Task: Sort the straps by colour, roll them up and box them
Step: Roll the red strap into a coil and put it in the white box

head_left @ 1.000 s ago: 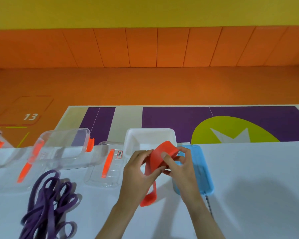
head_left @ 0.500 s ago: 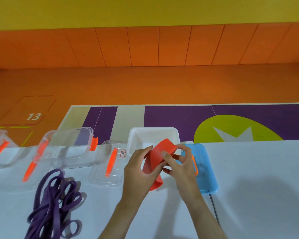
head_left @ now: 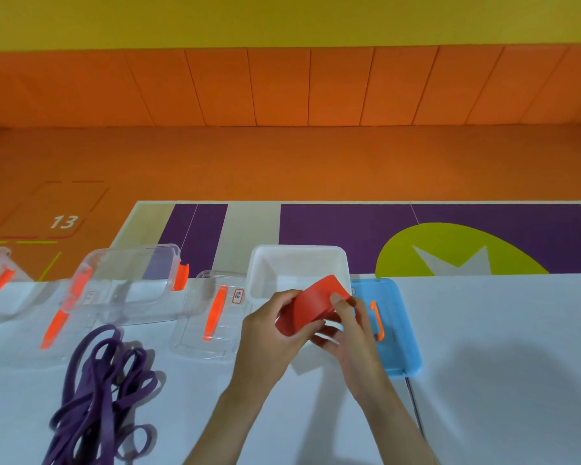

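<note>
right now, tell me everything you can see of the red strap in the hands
The red strap is a wide, flat, matte band, rubbery looking, wound into a loose roll with no tail showing. It is held tilted above the table, in front of the open white box. The left hand grips its left end, the right hand pinches its right side; they hide part of it.

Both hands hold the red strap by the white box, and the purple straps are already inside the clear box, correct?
No. The head view shows the purple straps loose on the table, outside the clear box. The left hand and right hand do hold the red strap by the white box.
</note>
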